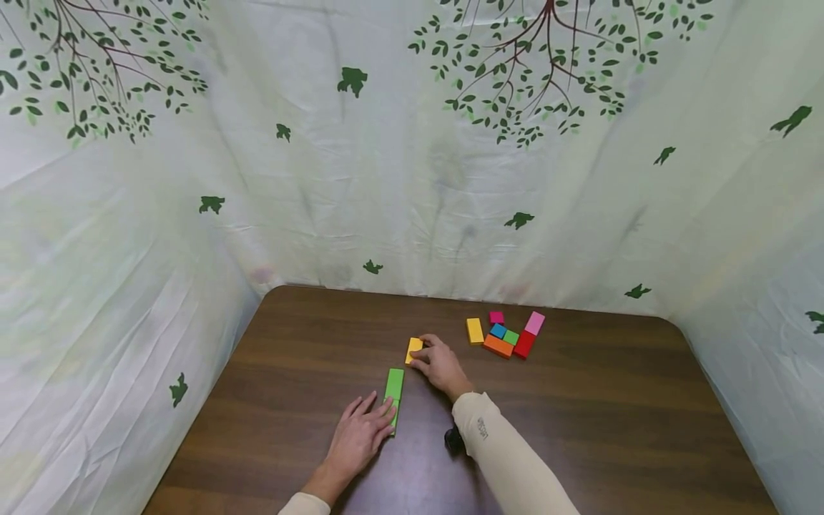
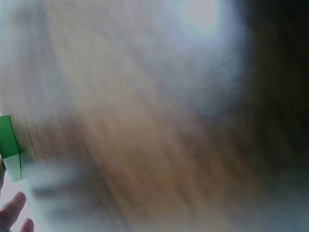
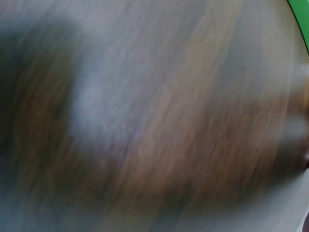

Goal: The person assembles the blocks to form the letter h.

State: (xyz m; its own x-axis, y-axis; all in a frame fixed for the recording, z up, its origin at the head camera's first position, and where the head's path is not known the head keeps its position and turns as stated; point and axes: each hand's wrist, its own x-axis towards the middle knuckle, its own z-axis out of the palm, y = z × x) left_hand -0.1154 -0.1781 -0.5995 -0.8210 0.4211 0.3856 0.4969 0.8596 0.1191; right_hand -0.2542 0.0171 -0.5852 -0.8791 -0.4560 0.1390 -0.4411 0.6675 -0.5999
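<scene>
Near the middle of the brown table point(image 1: 579, 400), a long green block point(image 1: 393, 393) lies flat, its length running away from the person. On its near end rests the left hand point(image 1: 357, 436), fingers straight and spread, fingertips touching the block without curling round it. The left wrist view shows only one green end point(image 2: 10, 147) at its left edge, with fingertips point(image 2: 12, 210) just below it, over blurred wood.

Just beyond the green block's far end lies a yellow block point(image 1: 414, 350). The right hand point(image 1: 439, 365) pinches it, fingers curled over its right side, thumb low by its near corner. Whether the two blocks touch cannot be told; they sit very near, corner to end. The right wrist view is blurred wood with a sliver of green point(image 3: 300, 19) at its upper right corner.

Farther right and back sits a cluster point(image 1: 508, 335): another yellow block, then magenta, blue, small green, orange, red and pink pieces packed together, well apart from the hands.

Bare wood runs wide to the left of the green block and between the right forearm and the table's right edge. A leaf-printed curtain point(image 1: 386, 179) closes off the far and side edges.
</scene>
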